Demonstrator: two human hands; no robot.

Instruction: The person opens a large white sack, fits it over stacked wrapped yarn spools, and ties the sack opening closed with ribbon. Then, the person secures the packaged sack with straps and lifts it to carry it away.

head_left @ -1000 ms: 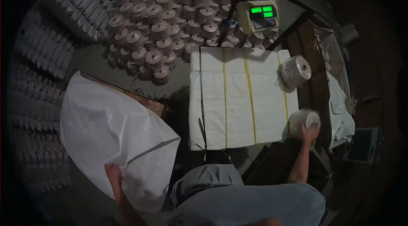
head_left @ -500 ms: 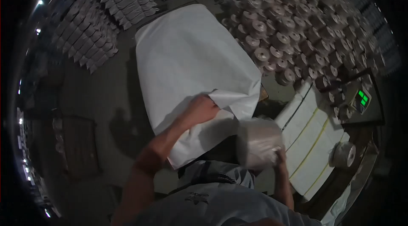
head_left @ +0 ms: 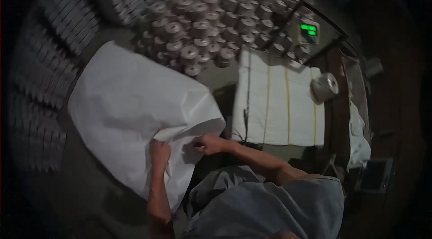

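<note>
Sack [head_left: 121,90] is pinched by your left hand [head_left: 160,152]; near its fingers, your right hand [head_left: 210,143] curls, grip unclear.

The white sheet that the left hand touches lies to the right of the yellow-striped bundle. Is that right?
Not quite: in the head view, the white sheet that the left hand touches lies to the left of the yellow-striped bundle.

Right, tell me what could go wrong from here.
The white sheet might tear or slip, since the left hand grips it by one bunched fold. The lone spool could roll or get knocked off, as it sits at the right edge of the strapped bundle.
</note>
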